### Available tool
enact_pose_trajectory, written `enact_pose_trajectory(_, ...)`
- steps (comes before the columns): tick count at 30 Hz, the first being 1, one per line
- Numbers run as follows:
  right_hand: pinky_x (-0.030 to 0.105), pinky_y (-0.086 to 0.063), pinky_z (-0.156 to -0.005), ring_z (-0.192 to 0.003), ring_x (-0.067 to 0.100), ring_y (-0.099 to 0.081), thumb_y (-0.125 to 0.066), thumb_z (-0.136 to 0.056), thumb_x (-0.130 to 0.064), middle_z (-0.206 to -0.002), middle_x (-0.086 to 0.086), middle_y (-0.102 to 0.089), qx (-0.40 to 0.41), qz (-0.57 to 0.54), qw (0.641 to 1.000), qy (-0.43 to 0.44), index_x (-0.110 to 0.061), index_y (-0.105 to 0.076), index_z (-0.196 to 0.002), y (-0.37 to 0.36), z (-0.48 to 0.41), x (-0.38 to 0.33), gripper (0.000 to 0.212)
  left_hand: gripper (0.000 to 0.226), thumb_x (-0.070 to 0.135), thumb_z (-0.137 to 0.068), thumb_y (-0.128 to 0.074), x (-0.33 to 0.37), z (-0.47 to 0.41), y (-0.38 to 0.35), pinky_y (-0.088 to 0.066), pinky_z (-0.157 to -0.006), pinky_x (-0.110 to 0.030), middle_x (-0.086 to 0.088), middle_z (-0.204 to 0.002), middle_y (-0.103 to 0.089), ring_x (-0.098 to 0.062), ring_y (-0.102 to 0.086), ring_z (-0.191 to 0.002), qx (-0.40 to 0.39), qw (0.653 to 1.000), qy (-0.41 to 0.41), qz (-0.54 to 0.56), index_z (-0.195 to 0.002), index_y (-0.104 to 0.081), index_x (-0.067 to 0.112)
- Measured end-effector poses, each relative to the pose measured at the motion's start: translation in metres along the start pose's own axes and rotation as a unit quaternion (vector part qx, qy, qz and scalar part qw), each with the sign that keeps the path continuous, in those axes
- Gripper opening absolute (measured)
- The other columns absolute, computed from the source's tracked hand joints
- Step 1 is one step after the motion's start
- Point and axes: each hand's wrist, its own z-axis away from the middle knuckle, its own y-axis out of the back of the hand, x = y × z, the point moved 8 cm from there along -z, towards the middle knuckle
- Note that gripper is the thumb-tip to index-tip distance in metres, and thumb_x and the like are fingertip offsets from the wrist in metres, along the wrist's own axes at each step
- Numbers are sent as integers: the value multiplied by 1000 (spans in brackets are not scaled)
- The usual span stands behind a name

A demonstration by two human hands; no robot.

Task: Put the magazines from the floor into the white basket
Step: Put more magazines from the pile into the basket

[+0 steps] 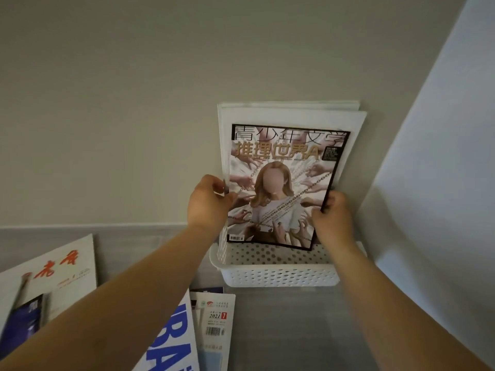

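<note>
Head view, taken left to right: far to the left of the left hand [209, 202], several magazines lie on the grey floor [281, 330], among them a pale magazine with red brush lettering [57, 266], a white magazine with large blue letters [171, 341] and a small white magazine marked 2021 [214, 317], which sits below and between the two forearms.

The left hand is pinched shut on the left edge of a glossy black-bordered magazine with a long-haired figure wrapped in chains on its cover [284, 188]. The right hand [332, 212] is clamped on the same magazine's lower right edge, fingers curled round it. The magazine stands upright, its bottom edge just inside the white perforated plastic basket [278, 274] below both hands. Behind it, white magazines [292, 113] already stand in the basket, leaning on the beige wall [134, 103].

The step appears to be seating this magazine in the basket. To do it well, I would keep both edges level so the bottom lands flat on the basket floor rather than on a corner, slide it down close against the standing white ones, and let go only once it leans back on them; released too upright, it could flop forward over the low front wall.
</note>
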Motion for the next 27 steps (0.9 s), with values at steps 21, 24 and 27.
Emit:
enact_pose_trajectory(21, 12, -35, -95, -115, 21, -46, -50, -86, -5, -133, 15, -43, 40, 97, 992, 65, -8, -44, -126, -3, 58, -35, 41, 13, 15, -84, -57, -43, 62, 54, -41, -79, -24, 1, -90, -58, -14, -56, -87, -92, 995, 45, -15, -96, -59, 11)
enact_pose_trajectory(24, 21, -30, -93, -120, 24, -42, -51, -84, -1, -129, 18, -47, 35, 85, 991, 92, -4, -48, -121, -16, 106, -56, 38, 5, 14, -84, -56, -73, 97, 103, -40, -69, -16, 9, -79, -57, -7, -54, -76, -86, 995, 41, -37, -85, -59, 18)
enact_pose_trajectory(27, 19, -29, -91, -117, 17, -41, -52, -83, -1, -121, 8, -50, -29, 56, 993, 103, -7, -52, -115, -47, 164, -66, 33, 19, 11, -82, -58, -115, 131, 159, -37, -62, -16, 11, -72, -57, -4, -53, -69, -56, 994, 76, -51, -73, -55, 27)
